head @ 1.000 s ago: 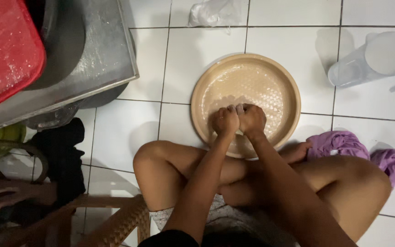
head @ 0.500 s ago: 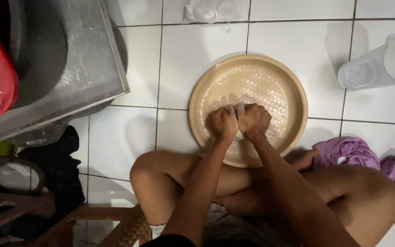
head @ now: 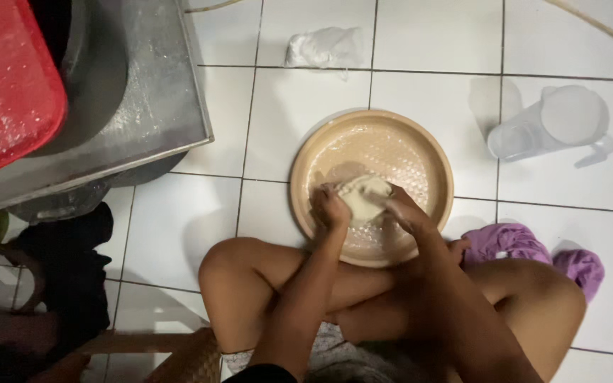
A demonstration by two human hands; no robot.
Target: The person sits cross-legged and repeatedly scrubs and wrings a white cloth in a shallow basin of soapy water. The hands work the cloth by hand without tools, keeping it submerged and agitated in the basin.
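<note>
Seated on white tiled floor, knees bent to either side of a round tan basin. Left hand closed around the left edge of a pale wet cloth; right hand closed around its right edge. Cloth bunched between both hands, inside the basin, toward its near rim. Soapy film over the basin's bare inner surface. Clear plastic jug lying on its side to the right of the basin, well apart. Purple cloth on the floor just right of the basin's near rim. Crumpled clear plastic bag beyond the basin. Metal tub to the left of the basin, red plastic lid at its far left.
</note>
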